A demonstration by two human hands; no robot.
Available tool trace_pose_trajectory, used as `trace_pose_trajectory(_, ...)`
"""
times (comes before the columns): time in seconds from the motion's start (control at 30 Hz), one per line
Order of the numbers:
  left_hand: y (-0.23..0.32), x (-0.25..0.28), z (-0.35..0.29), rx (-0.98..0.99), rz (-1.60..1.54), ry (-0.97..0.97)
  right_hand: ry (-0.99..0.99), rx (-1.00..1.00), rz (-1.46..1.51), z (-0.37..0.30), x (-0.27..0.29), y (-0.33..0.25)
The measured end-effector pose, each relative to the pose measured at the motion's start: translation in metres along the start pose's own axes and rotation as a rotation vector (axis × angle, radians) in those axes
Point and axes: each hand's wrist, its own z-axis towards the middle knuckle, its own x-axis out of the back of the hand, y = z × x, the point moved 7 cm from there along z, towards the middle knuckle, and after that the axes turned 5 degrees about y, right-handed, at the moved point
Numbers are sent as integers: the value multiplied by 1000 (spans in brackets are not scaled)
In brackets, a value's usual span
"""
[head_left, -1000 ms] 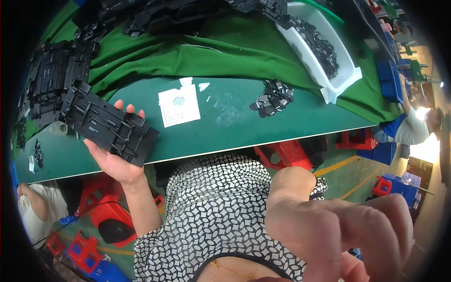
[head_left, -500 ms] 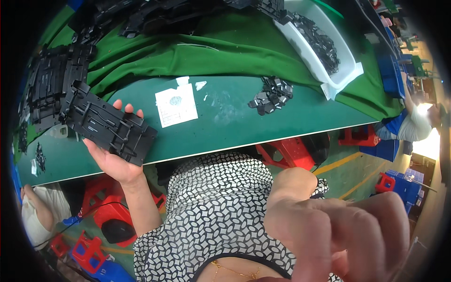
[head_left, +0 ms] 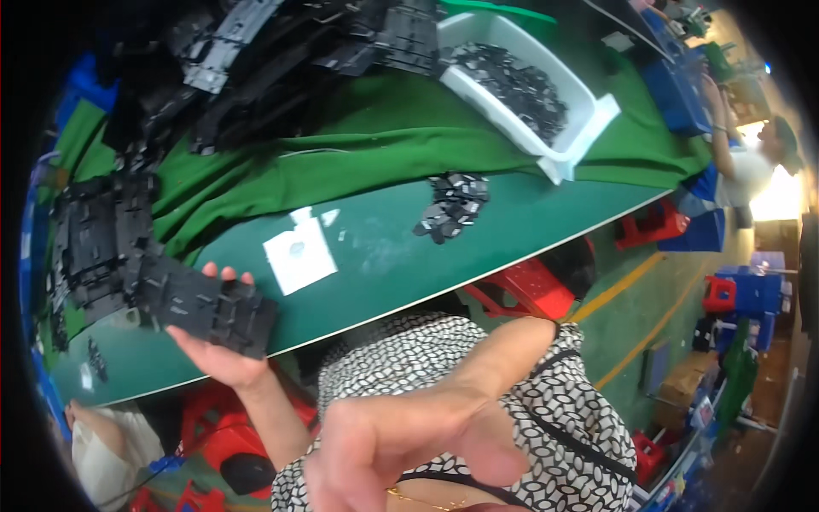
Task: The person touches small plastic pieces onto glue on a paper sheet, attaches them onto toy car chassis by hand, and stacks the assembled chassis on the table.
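A black moulded plastic panel (head_left: 200, 299), with ribs and raised details on its face, rests tilted over the near left part of the green table. My left hand (head_left: 223, 363) is closed around it from below, its fingertips showing at the panel's far edge. Close to the camera, over my patterned top, hangs my right hand (head_left: 409, 435). Its fingers bend downward and the thumb stands apart from them; nothing shows in it, though some fingertips run out of the picture. A white paper sheet (head_left: 300, 260) lies on the table to the right of the panel.
Similar black panels (head_left: 94, 239) are stacked at the left, and more pile up at the back. A pile of small black pieces (head_left: 452, 206) lies mid-table. Behind it, a white bin (head_left: 589, 128) holds more pieces on green cloth (head_left: 384, 145). Red stools (head_left: 525, 290) stand below the table edge.
My right hand has moved left across my body, and its thumb now shows apart. The view has shifted and tilted. My left hand keeps holding the panel.
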Motion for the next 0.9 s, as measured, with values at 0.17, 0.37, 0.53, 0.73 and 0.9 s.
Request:
trace_pose_trajectory(0.17, -15, -1, 1, 10, -32, 55, -65, -109, -9, -9, 11, 4)
trace_pose_trajectory(0.37, -1, 1, -1, 4, -13, 30, -49, -110, 79, 7, 7, 13)
trace_pose_trajectory(0.53, -7, -2, 2, 0, -20, 46, -74, -163, 40, -5, 8, 7)
trace_pose_trajectory(0.73, 2, 8, -8, -27, -16, 107, 114, -303, -606, -34, 30, -53)
trace_pose_trajectory(0.9, -3, 1, -2, -13, -68, 45, 989, 216, -2046, -91, 50, -182)
